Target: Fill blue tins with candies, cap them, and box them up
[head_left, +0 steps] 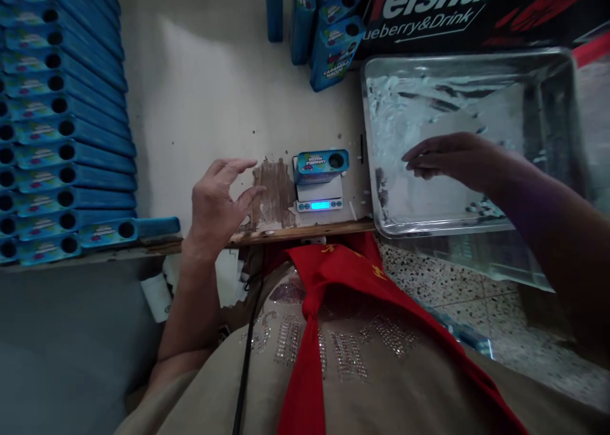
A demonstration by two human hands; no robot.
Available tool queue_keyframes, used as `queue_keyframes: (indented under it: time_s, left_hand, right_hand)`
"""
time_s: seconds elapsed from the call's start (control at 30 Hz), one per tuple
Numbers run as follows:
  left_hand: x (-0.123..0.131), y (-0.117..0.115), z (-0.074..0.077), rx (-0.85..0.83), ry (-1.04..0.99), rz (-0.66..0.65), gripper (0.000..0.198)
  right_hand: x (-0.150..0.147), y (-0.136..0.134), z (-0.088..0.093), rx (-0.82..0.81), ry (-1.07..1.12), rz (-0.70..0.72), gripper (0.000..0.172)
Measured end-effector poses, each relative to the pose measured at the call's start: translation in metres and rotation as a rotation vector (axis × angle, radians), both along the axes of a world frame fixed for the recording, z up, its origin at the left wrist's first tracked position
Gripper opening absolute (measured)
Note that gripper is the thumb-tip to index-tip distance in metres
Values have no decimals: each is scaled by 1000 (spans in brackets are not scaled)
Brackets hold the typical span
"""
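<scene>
My left hand [222, 200] hovers over the table, left of a small digital scale [320, 197]. Its thumb and fingers are apart, with nothing between them. On the scale stands a blue carton box [321, 162] printed "Caramelo Macizo", with a dark round hole in its top; the scale's display glows blue. Over the metal tray [469, 230] on the right is my right hand [443, 155], fingers bunched together and pointing left. Whatever its fingertips may hold is hidden. Small dark-and-pale pieces [483, 207] lie in the tray, some under my right forearm.
Rows of blue boxes [67, 149] line the table's left side. Several more boxes [333, 54] stand at the back, beside a black printed carton [443, 16]. The wooden table edge [276, 233] runs in front of my body. A black cable [248, 359] hangs over my shirt.
</scene>
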State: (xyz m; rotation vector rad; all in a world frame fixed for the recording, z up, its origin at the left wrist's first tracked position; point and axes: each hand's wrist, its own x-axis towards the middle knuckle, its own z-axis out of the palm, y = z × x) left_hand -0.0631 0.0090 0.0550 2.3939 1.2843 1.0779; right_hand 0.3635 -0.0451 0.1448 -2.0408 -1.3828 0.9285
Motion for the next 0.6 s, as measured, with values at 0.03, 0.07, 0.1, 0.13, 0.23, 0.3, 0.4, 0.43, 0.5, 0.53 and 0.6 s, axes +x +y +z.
queue_keyframes:
  time_s: [0.03,0.07,0.1,0.13,0.23,0.3,0.4,0.43,0.5,0.53,0.6]
  left_hand:
    - [4,-1,4,4,6,-8,38]
    - [8,-2,8,6,13,-16,40]
    - [12,-3,12,6,21,-21,43]
    - [16,-4,15,1,29,-21,45]
    - [26,-10,23,-18,41,-2,54]
    - [30,-14,25,-28,36,17,57]
    - [34,-20,24,-55,33,37,57]
    - [35,-21,23,-64,33,39,57]
    - [38,-21,21,-76,32,35,56]
    - [39,-20,20,-79,31,30,57]
    - [41,-18,18,-80,21,15,57]
  right_hand:
    - [-4,1,4,-16,9,86,7]
    - [-11,3,11,-19,-2,179,11]
    - [-20,6,20,-7,-40,271,13]
    - [-30,10,29,15,-101,352,14]
    - [-64,22,58,96,-340,539,16]
    - [-87,28,71,138,-493,629,20]
    - [-113,36,78,196,-555,716,20]
    - [-118,37,78,215,-532,737,20]
    - [-125,40,76,226,-510,772,20]
    - [-126,41,75,224,-527,785,21]
    - [-124,41,75,224,-596,795,24]
